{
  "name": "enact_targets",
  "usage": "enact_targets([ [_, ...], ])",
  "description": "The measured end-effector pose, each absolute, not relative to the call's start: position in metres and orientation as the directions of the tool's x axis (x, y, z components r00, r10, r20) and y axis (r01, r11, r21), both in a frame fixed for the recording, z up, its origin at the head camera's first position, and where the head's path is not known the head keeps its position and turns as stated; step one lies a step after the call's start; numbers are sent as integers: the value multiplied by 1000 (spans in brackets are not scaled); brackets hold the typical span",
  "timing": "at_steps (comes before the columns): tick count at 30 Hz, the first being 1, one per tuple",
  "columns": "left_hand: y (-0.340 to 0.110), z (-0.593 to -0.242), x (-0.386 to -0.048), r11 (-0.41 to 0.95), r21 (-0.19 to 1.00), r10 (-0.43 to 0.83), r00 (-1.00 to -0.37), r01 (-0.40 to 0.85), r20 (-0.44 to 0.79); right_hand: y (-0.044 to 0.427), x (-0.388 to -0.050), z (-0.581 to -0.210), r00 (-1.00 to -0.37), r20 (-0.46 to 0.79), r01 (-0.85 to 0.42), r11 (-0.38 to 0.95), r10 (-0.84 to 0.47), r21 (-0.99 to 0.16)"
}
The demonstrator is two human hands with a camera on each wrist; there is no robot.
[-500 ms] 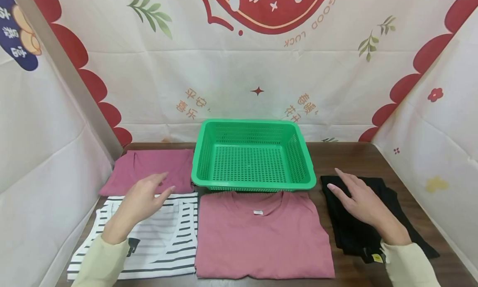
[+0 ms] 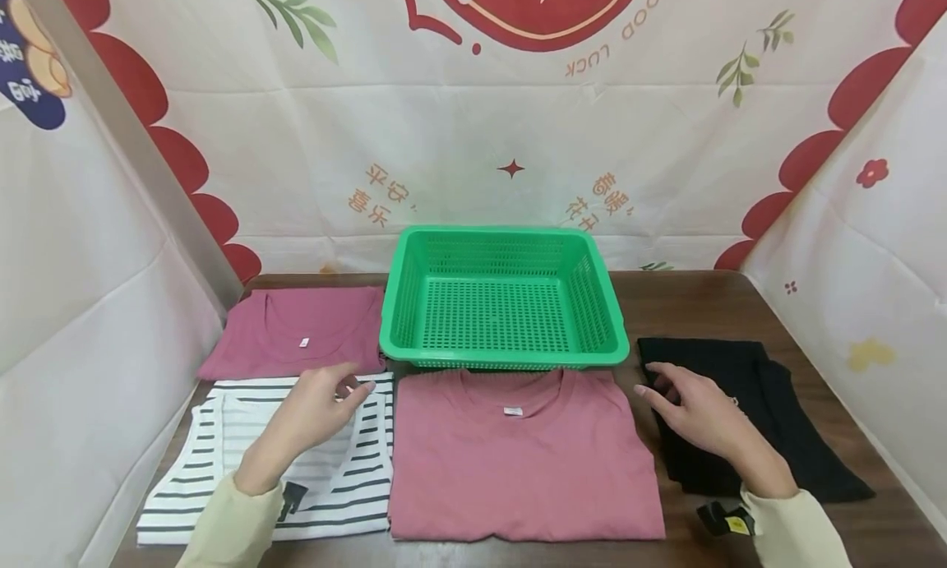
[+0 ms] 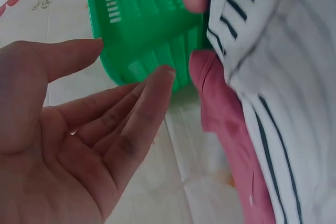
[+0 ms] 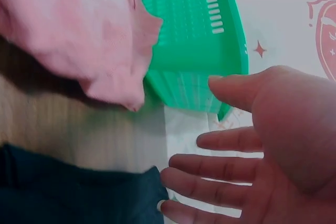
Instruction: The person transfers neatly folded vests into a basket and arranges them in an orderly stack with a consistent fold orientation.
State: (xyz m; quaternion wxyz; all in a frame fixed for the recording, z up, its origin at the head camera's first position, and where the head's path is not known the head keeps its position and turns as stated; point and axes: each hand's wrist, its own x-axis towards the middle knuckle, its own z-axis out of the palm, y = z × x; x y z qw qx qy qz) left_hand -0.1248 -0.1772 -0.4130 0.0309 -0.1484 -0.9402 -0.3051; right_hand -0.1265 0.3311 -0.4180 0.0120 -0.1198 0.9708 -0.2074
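My left hand [image 2: 314,412] hovers over the folded white shirt with dark stripes [image 2: 185,486], its fingers relaxed and holding nothing. In the left wrist view its thumb and fingers stand apart. My right hand [image 2: 699,412] is above the inner edge of the folded black garment [image 2: 799,436], also holding nothing. Its fingers look loose and spread in the right wrist view. Between the hands lies a folded pink T-shirt [image 2: 525,469] with a small neck label. A green plastic basket [image 2: 503,358] with nothing inside stands just behind it. The folded darker pink shirt [image 2: 318,313] lies behind the striped one.
The brown wooden table [image 2: 681,305] is bounded by a printed white cloth [image 2: 459,157] at the back and both sides. A small black item with a yellow label [image 2: 728,520] is by the right sleeve.
Both hands have moved inward, toward the pink T-shirt, and their fingers have bent a little more. The view has tilted slightly down. The clothes and basket stay in place.
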Motion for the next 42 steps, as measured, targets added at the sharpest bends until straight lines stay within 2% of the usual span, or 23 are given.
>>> enact_targets([
  [10,-151,-421,-120,742,655,212,-977,145,-24,320,-120,-428,-972,-54,-182,878,-229,-443],
  [18,-138,-431,-113,703,711,211,-956,2,-206,318,-114,-436,-977,-122,-99,880,-174,-465],
  [24,-135,-436,-113,687,725,194,-949,-49,-248,314,-111,-438,-978,-167,-35,882,-128,-470],
  [33,-132,-439,-114,715,689,105,-957,-116,-269,309,-106,-440,-963,-263,90,843,-63,-530],
  [42,-128,-440,-113,705,698,99,-957,-125,-271,308,-104,-444,-960,-277,109,849,-46,-517],
])
